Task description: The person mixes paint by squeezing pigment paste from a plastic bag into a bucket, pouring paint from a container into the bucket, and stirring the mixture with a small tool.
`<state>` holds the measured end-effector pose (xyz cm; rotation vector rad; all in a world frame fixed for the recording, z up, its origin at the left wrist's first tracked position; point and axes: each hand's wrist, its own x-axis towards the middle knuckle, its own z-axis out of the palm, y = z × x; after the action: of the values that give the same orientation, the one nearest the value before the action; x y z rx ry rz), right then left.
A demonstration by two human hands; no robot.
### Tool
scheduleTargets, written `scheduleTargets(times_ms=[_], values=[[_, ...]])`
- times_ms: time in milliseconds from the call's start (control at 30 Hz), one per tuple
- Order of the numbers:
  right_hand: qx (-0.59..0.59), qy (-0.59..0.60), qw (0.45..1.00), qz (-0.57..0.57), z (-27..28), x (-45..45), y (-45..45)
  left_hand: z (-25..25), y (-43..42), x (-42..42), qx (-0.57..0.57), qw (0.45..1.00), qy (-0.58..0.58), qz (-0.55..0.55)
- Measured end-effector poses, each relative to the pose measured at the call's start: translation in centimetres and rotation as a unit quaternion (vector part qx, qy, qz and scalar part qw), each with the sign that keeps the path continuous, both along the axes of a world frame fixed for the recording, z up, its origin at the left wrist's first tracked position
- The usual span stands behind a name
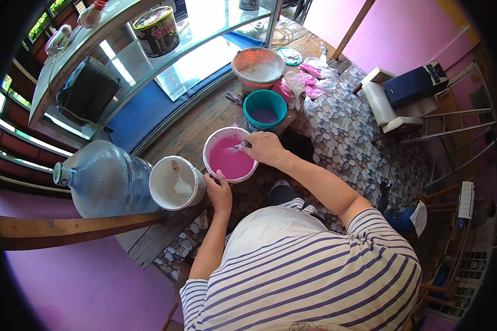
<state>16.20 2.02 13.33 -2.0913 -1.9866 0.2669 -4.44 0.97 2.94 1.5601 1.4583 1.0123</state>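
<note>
A white bucket of pink paint point(230, 156) stands on the wooden surface in front of me. My left hand point(220, 190) grips its near rim, thumb uppermost. Over the bucket's right side, the fingers of my right hand point(264, 148) are closed round a short paint-smeared tool point(242, 145) that reaches into the paint. Its exact kind is unclear, and its lower end is hard to make out. Left of my left hand sits another white bucket point(174, 190) with a scraper-like tool point(175, 167) inside. Beyond the paint stands a teal bucket point(265, 100) with greyish contents.
A large clear water jug point(107, 182) lies at the left, above a wooden rail point(77, 230). An orange bucket point(258, 65) and pink-stained plastic bags point(309, 81) are farther back. A glass display case point(143, 77) borders the far left; a black speaker point(416, 84) rests on a chair at right.
</note>
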Motion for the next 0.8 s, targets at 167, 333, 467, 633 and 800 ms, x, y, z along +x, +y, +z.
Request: scheduleTargets(times_ms=[167,333,467,633,800], values=[[0.024,0.197,0.98,0.0,3.1,5.6,-0.3,-0.8,-0.3,0.5,-0.008,0.999,-0.012,0.028],[-0.089,0.491,0.86,-0.108,5.3,13.0,-0.7,0.1,-0.9,1.7,0.001,0.998,0.019,0.065],[-0.116,0.601,0.781,-0.12,5.3,18.8,-2.3,-2.1,-0.8,1.8,0.05,0.992,0.053,0.105],[-0.15,0.674,0.703,-0.17,3.7,22.1,-2.7,-1.7,-0.9,3.0,0.064,0.982,0.074,0.161],[-0.202,0.698,0.675,-0.125,1.9,21.5,-2.3,-1.8,-1.3,3.4,0.029,0.98,0.043,0.191]])
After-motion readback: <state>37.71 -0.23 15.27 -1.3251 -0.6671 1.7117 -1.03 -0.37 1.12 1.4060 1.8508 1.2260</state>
